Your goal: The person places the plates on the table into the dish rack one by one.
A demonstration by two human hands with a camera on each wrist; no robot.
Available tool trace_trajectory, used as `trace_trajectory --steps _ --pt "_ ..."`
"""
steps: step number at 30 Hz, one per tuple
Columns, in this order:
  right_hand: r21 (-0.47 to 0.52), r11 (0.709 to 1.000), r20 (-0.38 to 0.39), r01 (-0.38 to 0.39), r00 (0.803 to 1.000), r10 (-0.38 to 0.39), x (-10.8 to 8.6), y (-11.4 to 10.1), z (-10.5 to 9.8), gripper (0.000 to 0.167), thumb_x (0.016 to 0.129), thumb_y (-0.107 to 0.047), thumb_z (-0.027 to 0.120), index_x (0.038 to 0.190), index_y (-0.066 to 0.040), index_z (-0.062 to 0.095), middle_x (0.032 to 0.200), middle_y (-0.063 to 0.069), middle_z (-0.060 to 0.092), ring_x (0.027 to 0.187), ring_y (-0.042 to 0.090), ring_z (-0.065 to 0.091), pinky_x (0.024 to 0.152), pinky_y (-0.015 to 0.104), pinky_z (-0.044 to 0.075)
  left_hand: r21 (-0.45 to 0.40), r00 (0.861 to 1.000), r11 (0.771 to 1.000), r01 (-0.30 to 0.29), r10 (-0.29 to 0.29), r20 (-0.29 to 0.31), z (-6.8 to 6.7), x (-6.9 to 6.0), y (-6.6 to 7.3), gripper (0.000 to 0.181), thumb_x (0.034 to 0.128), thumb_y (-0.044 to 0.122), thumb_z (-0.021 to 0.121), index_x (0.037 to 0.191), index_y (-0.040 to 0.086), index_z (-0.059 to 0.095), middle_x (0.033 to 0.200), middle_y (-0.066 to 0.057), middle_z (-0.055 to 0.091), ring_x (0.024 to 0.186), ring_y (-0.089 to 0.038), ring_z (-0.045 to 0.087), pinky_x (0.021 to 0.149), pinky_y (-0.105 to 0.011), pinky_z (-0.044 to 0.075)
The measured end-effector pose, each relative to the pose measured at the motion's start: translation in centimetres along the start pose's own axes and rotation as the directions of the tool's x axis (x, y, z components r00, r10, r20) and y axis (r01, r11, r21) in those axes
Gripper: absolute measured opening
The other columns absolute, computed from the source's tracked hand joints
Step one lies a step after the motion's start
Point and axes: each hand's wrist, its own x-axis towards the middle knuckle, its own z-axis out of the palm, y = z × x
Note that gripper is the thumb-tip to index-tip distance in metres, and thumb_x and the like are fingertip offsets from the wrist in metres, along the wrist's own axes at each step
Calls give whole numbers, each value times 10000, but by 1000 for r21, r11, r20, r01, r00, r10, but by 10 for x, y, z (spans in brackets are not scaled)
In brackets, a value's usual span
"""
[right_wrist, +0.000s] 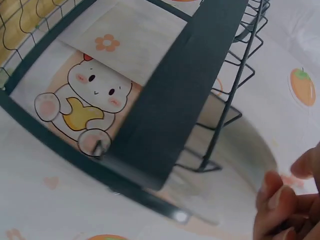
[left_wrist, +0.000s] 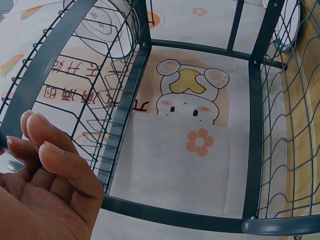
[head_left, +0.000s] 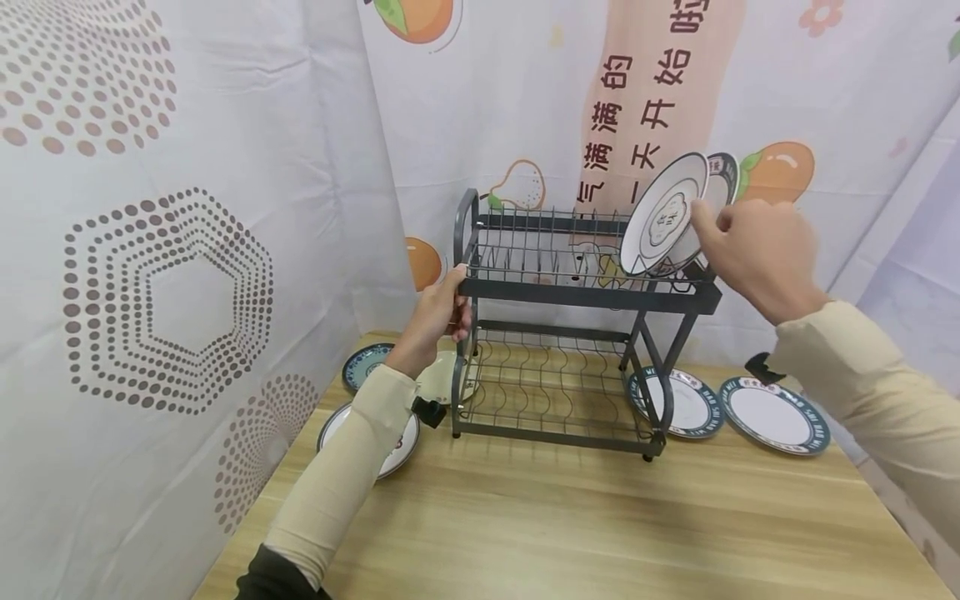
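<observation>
A dark metal two-tier dish rack (head_left: 588, 293) stands on the wooden table. My left hand (head_left: 435, 312) holds the front left corner of its upper tier, thumb on the bar and fingers below. At the upper tier's right end, a white plate (head_left: 663, 218) with lettering stands tilted in the wires, with a second plate (head_left: 723, 179) with a dark patterned rim behind it. Beside these plates is my right hand (head_left: 768, 254), blurred in the head view. In the right wrist view its fingers (right_wrist: 280, 200) are loosely bent, with a gap between thumb and fingertips where the curtain shows.
Left of the rack lie a blue-rimmed plate (head_left: 363, 364), a cream plate (head_left: 437, 382) and a white plate (head_left: 405, 446) partly under my left forearm. Two plates with dark lettered rims, one nearer the rack (head_left: 684, 404) and one farther right (head_left: 772, 415), lie flat. A printed curtain (head_left: 525, 100) hangs behind.
</observation>
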Motion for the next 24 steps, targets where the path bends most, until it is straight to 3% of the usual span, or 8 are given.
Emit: trace_trajectory --steps 3,6,10,14,17,24 --pt "65 998 -39 -1 999 4 -11 13 2 678 1049 -535 361 525 -108 423 481 78 433 572 353 460 528 434 289 -8 1000 1000 -2 2 -1 0 0 -1 603 1015 652 472 745 113 463 606 -42 558 456 -172 508 466 -273 439" --pt "122 992 -34 -8 999 12 -21 26 4 674 1049 -507 378 514 -116 501 516 71 542 596 329 482 581 433 290 -14 1000 1000 -5 5 -5 0 1 -3 605 1011 655 479 744 112 459 601 -42 552 451 -162 506 455 -260 440" --pt "158 987 18 -38 999 36 -35 41 6 674 1056 -497 372 580 -114 658 609 53 677 621 275 561 628 421 325 -19 1000 1000 -8 8 -3 -1 3 -4 609 1004 663 487 744 113 460 601 -41 550 450 -154 505 451 -247 441" --pt "173 981 76 -84 995 71 -47 55 9 680 1069 -514 358 744 -55 740 592 35 666 519 216 600 645 391 339 -21 1000 1000 -13 13 -1 0 4 -4 611 998 674 491 747 117 462 605 -39 550 451 -152 503 452 -245 442" --pt "181 977 118 -111 989 91 -56 64 13 689 1074 -529 348 826 -25 746 588 13 650 467 211 606 627 383 343 -17 1000 1000 -11 11 2 0 4 -4 609 998 675 488 751 119 463 608 -38 553 452 -151 505 458 -252 447" --pt "175 971 170 -162 976 132 -70 82 23 712 1065 -580 333 862 -33 743 609 9 656 507 232 631 544 371 374 -19 1000 1000 -1 1 0 -1 2 -3 611 1008 664 482 750 110 458 606 -37 551 447 -152 496 458 -257 449"
